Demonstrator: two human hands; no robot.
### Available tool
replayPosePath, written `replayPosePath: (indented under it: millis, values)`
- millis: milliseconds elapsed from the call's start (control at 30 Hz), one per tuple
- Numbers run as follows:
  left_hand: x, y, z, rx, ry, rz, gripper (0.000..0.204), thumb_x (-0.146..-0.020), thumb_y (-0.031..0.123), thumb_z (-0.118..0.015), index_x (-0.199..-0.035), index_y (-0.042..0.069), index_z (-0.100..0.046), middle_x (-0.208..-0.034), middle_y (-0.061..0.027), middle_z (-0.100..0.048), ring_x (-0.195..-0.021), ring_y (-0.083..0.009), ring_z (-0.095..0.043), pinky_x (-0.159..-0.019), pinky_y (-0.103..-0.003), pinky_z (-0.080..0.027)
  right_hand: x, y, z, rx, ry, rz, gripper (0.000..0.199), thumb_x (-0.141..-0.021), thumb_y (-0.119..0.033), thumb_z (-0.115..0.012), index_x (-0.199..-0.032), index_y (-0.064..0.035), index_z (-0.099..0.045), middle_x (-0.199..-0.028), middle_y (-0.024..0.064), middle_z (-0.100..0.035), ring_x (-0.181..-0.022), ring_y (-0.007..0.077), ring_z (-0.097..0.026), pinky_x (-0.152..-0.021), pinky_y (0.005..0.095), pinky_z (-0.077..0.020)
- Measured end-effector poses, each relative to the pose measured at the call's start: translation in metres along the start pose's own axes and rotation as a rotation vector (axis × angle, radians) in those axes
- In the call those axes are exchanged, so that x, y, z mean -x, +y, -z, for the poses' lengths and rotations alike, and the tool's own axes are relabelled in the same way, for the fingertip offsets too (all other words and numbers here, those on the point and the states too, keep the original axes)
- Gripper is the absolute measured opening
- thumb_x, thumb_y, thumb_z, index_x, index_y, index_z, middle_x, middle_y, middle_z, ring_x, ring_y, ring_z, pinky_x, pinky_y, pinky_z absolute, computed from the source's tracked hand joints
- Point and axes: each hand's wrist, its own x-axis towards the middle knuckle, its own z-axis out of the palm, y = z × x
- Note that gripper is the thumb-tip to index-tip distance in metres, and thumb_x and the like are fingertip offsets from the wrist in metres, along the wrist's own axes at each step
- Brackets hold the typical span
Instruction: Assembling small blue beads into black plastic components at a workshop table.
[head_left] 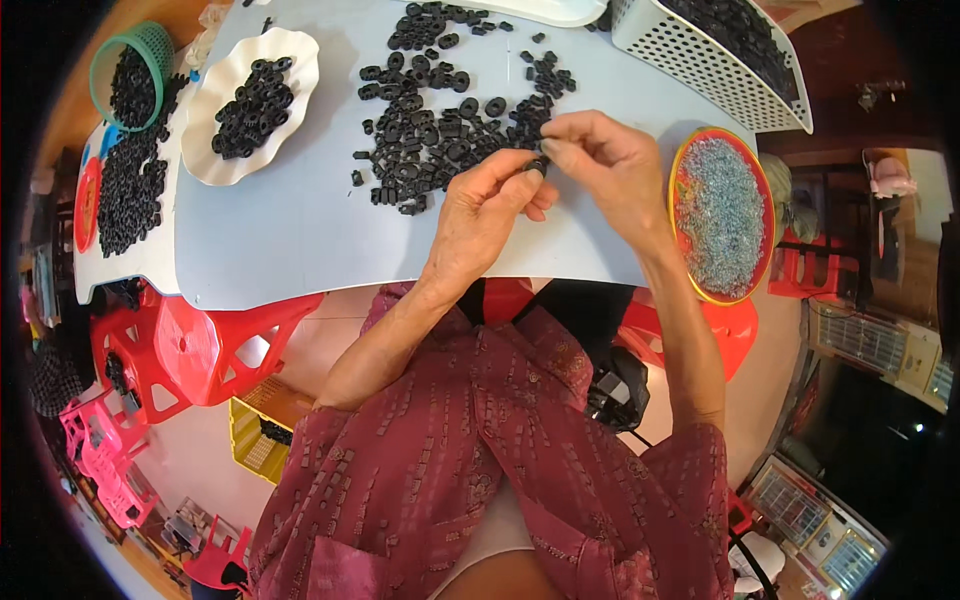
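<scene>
Okay, small black part (537,166) is at the near-right side of the black pile (425,145) on the table (280,250), pinched narrow between thumb and fingers of the left hand (480,205). I'd hold that pinch steady, let only the right hand (608,165) work, and align before pushing. Right fingers are pinched close beside the part; can't tell if they grip anything. Forearms converge from the near side, right wrist bent inward.

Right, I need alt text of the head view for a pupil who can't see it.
A person's left hand holds a small black part over a pale table, the right hand close beside it. Black parts lie scattered beyond; a white dish of them sits left, a yellow-rimmed tray of bluish bits right.
</scene>
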Motion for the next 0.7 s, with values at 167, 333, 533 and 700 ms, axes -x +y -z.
replayPosePath:
  millis: [167,333,533,700]
  values:
    - [-0.001,0.002,-0.004,-0.045,-0.058,-0.041,0.019,-0.094,0.009,-0.051,-0.104,-0.003,-0.062,-0.084,-0.0068,-0.064,-0.074,-0.0111,-0.059,-0.068,-0.026,-0.050,0.016,0.009,-0.003,-0.136,-0.003,0.010,0.012,-0.086,-0.002,-0.064,-0.097,0.0016,-0.064,-0.077,0.0023,-0.064,-0.065,0.0074,-0.059,-0.062,0.0219,-0.0471]
    - [0.000,0.002,-0.005,-0.150,-0.071,-0.081,0.018,-0.094,0.009,-0.051,-0.103,-0.002,-0.062,-0.083,-0.0064,-0.064,-0.074,-0.0108,-0.058,-0.068,-0.026,-0.050,0.019,0.011,-0.002,-0.091,-0.006,0.097,0.011,-0.088,-0.002,-0.060,-0.098,0.0023,-0.064,-0.076,0.0037,-0.063,-0.063,0.0095,-0.061,-0.062,0.0232,-0.0481]
    - [-0.001,0.002,-0.005,-0.203,-0.051,-0.059,0.020,-0.093,0.009,-0.052,-0.106,-0.003,-0.061,-0.083,-0.0087,-0.066,-0.072,-0.0118,-0.060,-0.068,-0.027,-0.051,0.021,0.007,0.006,0.033,0.017,0.072,0.015,-0.089,-0.002,-0.059,-0.102,0.0003,-0.066,-0.078,0.0015,-0.063,-0.071,0.0068,-0.059,-0.065,0.0226,-0.0480]
    - [0.000,0.005,-0.005,-0.212,-0.059,-0.050,0.021,-0.093,0.010,-0.052,-0.107,-0.004,-0.061,-0.083,-0.0092,-0.066,-0.072,-0.0121,-0.060,-0.068,-0.027,-0.051,0.022,0.012,0.005,-0.031,0.040,0.067,0.016,-0.088,-0.003,-0.061,-0.103,-0.0011,-0.068,-0.080,-0.0005,-0.064,-0.076,0.0060,-0.057,-0.069,0.0221,-0.0477]
